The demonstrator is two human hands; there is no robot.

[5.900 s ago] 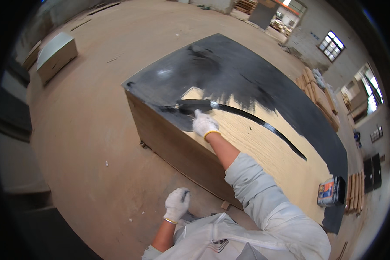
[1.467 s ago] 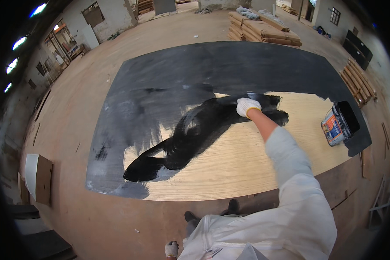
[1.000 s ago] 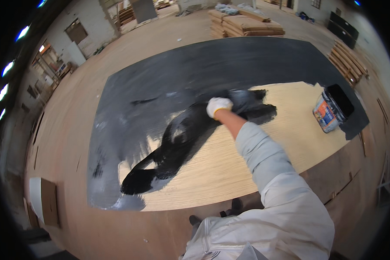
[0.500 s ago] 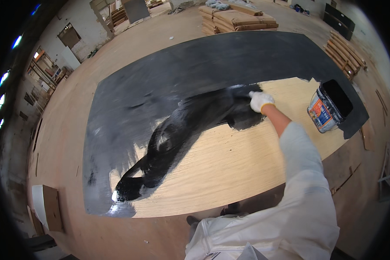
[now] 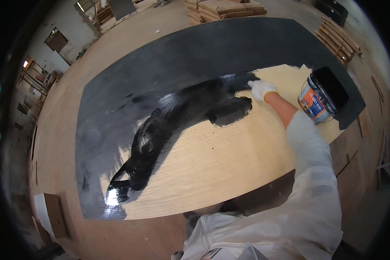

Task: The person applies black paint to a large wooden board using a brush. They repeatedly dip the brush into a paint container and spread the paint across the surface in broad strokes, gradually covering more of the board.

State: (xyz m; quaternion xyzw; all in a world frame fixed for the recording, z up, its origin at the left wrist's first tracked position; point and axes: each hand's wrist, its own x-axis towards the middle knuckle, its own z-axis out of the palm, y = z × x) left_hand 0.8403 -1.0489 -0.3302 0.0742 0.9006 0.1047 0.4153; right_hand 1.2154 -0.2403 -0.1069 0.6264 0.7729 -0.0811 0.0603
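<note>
My right hand [image 5: 263,90], in a white glove with a yellow cuff edge, is over the far right part of a large board [image 5: 195,173]. Its fingers look closed, but whatever they grip is hidden. The fingertips are at the right end of a wide streak of wet black paint [image 5: 182,106]. Bare pale wood grain shows on the near side, while dark grey-black coating covers the far and left sides. To the right of the hand, a paint bucket [image 5: 320,97] with a blue and orange label stands on the board, its inside black. My left hand is out of view.
Stacked wrapped packs [image 5: 225,8] lie on the floor beyond the board. Long brown rolls [image 5: 340,41] are piled at the far right. A white and brown box [image 5: 51,212] stands on the floor at the near left.
The whole scene has shifted up and left in the picture. My right hand has moved slightly right across the board, closer to the bucket.
</note>
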